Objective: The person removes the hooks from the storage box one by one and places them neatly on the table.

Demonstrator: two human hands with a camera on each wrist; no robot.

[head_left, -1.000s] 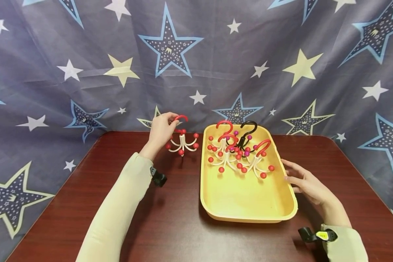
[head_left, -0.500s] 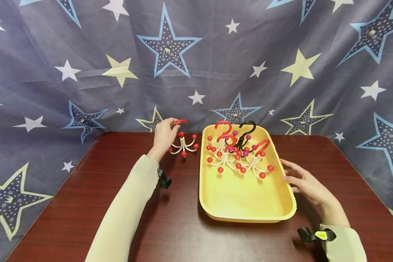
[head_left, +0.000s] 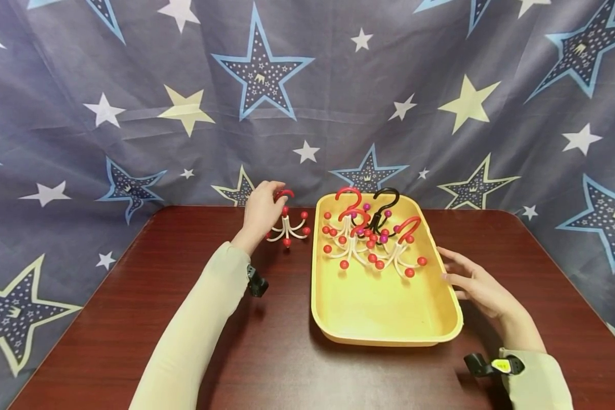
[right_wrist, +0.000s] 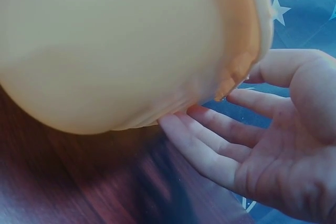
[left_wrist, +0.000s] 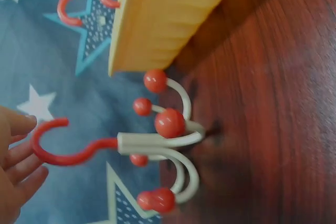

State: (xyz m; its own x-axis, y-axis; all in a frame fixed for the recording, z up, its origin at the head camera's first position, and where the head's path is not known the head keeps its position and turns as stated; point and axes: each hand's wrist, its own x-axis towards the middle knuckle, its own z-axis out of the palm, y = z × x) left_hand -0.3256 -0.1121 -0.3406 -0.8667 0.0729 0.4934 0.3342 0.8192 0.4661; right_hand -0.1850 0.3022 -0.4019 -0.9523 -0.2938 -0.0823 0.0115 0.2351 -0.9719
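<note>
A hook hanger (head_left: pixel 286 228) stands upright on the table left of the yellow tray, with a red hook, white curved arms and red ball tips. My left hand (head_left: pixel 262 210) is at its hook. In the left wrist view, the fingers of that hand (left_wrist: pixel 18 166) are loosely extended beside the red hook (left_wrist: pixel 73 158), not closed round it. Several similar hangers (head_left: pixel 352 245) and one black hanger with purple balls (head_left: pixel 378 219) lie in the far half of the tray (head_left: pixel 384 319). My right hand (head_left: pixel 484 290) touches the tray's right wall with extended fingers (right_wrist: pixel 210 163).
The dark red wooden table (head_left: pixel 148 296) lies under everything. A grey-blue cloth with stars (head_left: pixel 338 85) hangs behind its far edge. Each wrist carries a black strap-on camera, one on the left (head_left: pixel 257 282) and one on the right (head_left: pixel 482 365).
The hanger in my left hand came down slightly and now stands on the table. The left fingers have loosened and risen a little from its hook. My right hand stays at the tray.
</note>
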